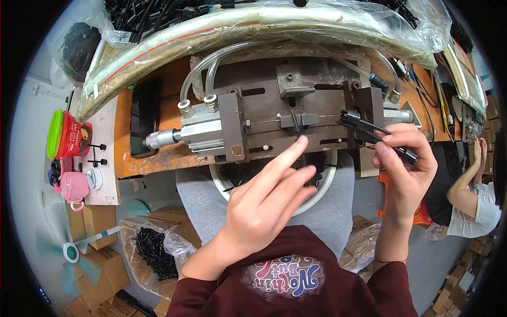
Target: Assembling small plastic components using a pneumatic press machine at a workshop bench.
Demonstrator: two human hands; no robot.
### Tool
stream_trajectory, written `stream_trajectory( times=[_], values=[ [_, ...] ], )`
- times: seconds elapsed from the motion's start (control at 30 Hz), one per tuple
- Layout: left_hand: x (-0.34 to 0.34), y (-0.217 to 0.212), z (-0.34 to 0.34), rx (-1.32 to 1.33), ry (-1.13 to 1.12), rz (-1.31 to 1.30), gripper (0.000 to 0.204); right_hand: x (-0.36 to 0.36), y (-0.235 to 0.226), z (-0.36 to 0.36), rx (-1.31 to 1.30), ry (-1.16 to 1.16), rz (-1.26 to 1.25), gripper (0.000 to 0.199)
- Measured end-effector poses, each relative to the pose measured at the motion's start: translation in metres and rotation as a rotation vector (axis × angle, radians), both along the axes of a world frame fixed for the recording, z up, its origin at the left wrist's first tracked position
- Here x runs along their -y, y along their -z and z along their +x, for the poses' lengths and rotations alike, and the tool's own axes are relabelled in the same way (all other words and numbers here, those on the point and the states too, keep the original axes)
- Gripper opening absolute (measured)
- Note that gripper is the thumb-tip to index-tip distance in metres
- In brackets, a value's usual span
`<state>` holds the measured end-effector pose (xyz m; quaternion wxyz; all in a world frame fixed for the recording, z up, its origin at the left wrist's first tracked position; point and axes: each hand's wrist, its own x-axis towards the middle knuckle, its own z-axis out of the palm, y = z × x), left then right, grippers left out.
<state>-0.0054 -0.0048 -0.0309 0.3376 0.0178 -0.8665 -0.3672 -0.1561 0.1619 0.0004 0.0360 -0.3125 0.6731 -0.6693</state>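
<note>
The black plastic piece (377, 134) is sitting at three o'clock of the metal fixture (296, 113), its tip entering the dark block (367, 108) there. The right hand (404, 169) is pinching it between thumb and forefinger, pressing its far end toward the block. The left hand (264, 206) is hovering at six o'clock of the fixture with fingers spread and holding nothing, its forefinger pointing toward a small black part (297, 122) seated on the thin rod in the middle.

Judging by this, one part is already sitting in place and the held piece is only now being loaded; the pressing itself looks yet to come.

The pneumatic cylinder (198, 129) is lying at nine o'clock with clear hoses (211, 63) arching above it. A white bowl (319, 193) of black pieces is resting on the lap below. Bags of black parts (153, 253) are lying at seven o'clock, a pink cup (74, 187) at nine, and another person's arm (467, 190) is working at three.
</note>
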Motion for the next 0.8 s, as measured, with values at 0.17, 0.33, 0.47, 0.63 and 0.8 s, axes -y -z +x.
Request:
stream_trajectory(
  times=[0.17,0.33,0.47,0.63,0.8],
  values=[
    [0.0,0.008,-0.013,0.122,-0.131,-0.321,0.028,0.0,-0.006,0.006,0.072,-0.049,-0.012,0.013],
    [0.006,0.004,-0.017,0.149,-0.148,-0.345,0.027,-0.008,-0.012,0.007,0.286,-0.183,-0.054,0.013],
    [0.006,0.004,-0.017,0.171,-0.13,-0.327,0.027,-0.019,-0.007,0.004,0.492,-0.259,-0.113,0.014],
    [0.005,-0.008,-0.015,0.231,-0.011,-0.032,0.039,-0.024,-0.005,0.001,0.612,-0.392,0.011,0.016],
    [0.005,-0.036,0.007,0.157,0.379,0.117,0.042,-0.02,0.008,0.006,0.693,-0.674,-0.079,0.016]
  ],
)
